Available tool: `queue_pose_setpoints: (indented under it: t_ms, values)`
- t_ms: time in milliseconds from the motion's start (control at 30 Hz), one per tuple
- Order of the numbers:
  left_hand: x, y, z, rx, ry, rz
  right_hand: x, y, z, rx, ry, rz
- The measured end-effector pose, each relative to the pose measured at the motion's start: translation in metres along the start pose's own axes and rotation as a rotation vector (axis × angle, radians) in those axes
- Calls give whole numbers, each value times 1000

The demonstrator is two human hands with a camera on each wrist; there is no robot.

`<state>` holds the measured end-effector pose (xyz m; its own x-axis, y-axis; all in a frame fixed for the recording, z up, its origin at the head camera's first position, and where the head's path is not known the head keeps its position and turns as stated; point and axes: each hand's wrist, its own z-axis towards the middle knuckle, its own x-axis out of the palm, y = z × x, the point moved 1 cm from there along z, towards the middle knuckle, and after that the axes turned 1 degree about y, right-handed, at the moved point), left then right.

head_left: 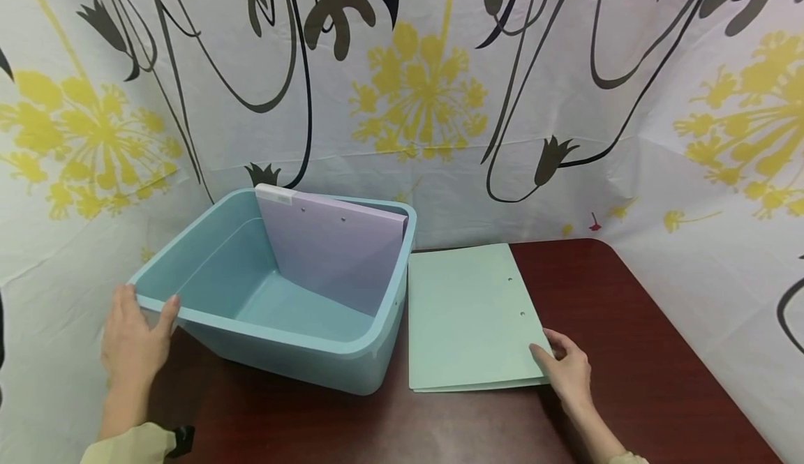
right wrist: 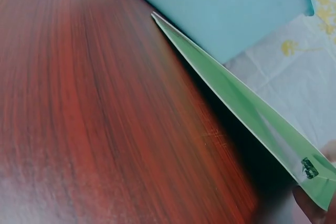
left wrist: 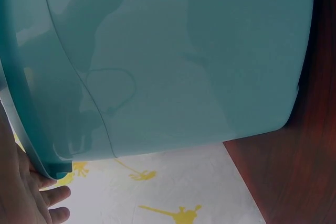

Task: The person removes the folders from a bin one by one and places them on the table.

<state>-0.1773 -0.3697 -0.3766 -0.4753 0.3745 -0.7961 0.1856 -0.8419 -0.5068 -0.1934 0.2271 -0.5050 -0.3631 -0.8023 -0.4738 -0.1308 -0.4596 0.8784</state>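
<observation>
Left hand point(head_left: 135, 338) half-open, gripping blue tub point(head_left: 295, 363) by rim. Right hand point(head_left: 570, 373) nearly closed, pinching green folder point(head_left: 471, 317) edge, thumb on top. Purple folder point(head_left: 336, 251) leans inside tub.

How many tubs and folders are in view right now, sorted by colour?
Blue tub: 1
Purple folder: 1
Green folder: 1
Total: 3

Green folder point(right wrist: 247, 104), blue bin point(right wrist: 215, 11), reddish table point(right wrist: 105, 103)
</observation>
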Motion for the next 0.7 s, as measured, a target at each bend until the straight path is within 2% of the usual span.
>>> queue_pose_setpoints:
  t_ms: [167,433,700]
  values:
    - [0,-1,0,1,-12,-8,0,-2,2,-14,24,-21]
    - [0,0,1,2,4,-8,-8,3,7,-78,70,-162]
    - [0,0,1,-1,0,-11,-12,15,13,-144,110,-153]
